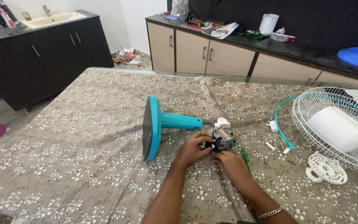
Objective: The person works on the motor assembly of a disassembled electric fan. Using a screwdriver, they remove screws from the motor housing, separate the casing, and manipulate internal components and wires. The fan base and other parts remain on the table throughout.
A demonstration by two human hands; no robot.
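A teal table-fan stand (158,124) lies on its side on the patterned tablecloth (83,137), its round base facing left. The bare fan motor (223,138) sits at the stand's right end, with wires and a white connector above it. My left hand (193,149) grips the motor's left side. My right hand (231,164) rests just below the motor, fingers curled; what it holds is hidden. A green-handled screwdriver (244,157) lies next to my right hand.
A white wire fan guard (340,103) with a white motor cover (337,129) in it lies at the right. Below it is a white round plastic part (327,168), with a teal rim ring (279,124) and small screws nearby. Cabinets and a sink counter stand behind.
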